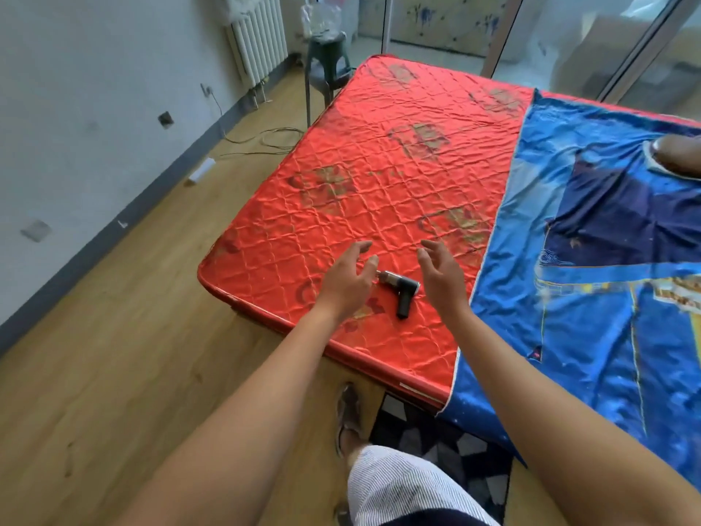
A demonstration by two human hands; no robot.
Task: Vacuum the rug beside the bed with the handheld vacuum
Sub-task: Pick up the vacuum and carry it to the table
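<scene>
The handheld vacuum lies on a bare part of the red mattress, between the left hand and the right hand. Both hands are near it with spread fingers. The blue sheet begins just beside the right hand. On the floor, the patterned rug is partly hidden under the mattress corner and the hanging sheet. The person's shoe stands at its left edge. Left of the bed the wooden floor is open.
</scene>
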